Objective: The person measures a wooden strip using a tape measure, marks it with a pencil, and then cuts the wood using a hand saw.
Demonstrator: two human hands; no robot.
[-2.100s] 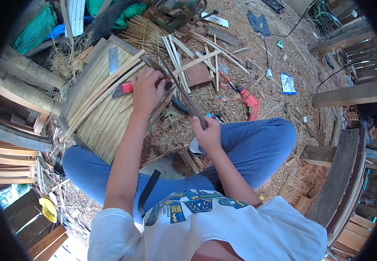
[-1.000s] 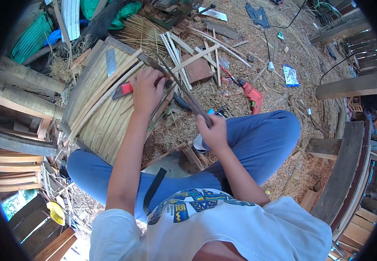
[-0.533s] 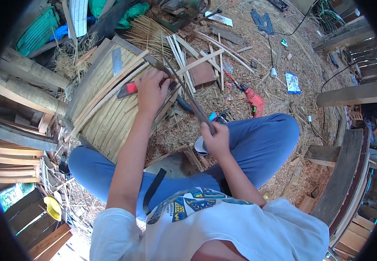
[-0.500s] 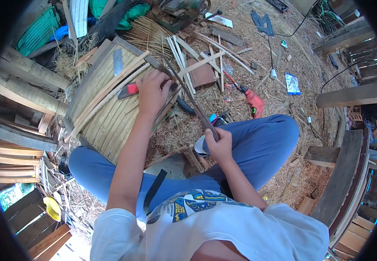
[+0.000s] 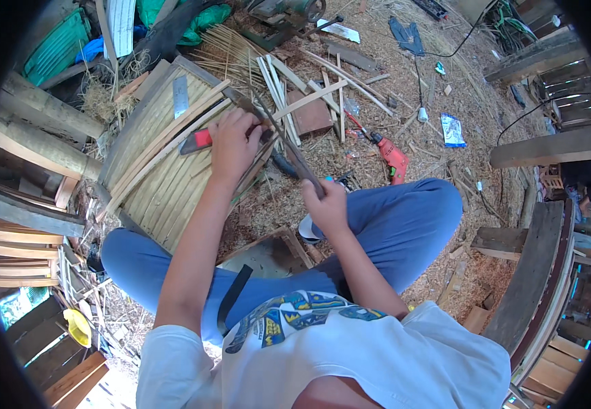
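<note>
My right hand [image 5: 326, 204] is closed around the dark handle of a long, narrow, tapering blade [image 5: 282, 128], possibly a saw or long knife; its exact kind does not show. The blade slants up and left, its edge passing beside my left hand [image 5: 234, 143]. That hand rests with curled fingers on a dark bar with a red band [image 5: 202, 138], at the right edge of a slatted wooden panel [image 5: 166, 204]. What lies beneath the fingers is hidden. Long light wood strips [image 5: 166, 146] lie across the panel, alongside the bar.
A red power drill [image 5: 394, 160] lies on the shavings-covered ground, right of a reddish-brown block [image 5: 311, 114]. Loose white strips [image 5: 276, 95] and thin sticks [image 5: 224, 51] lie beyond. A metal ruler-like plate [image 5: 180, 97] sits on the panel. Wooden beams [image 5: 554, 146] stand at right.
My right hand has moved slightly up and left with the long blade, sliding it along past my left hand. My left hand stays on the bar. The whole view has shifted a little.
</note>
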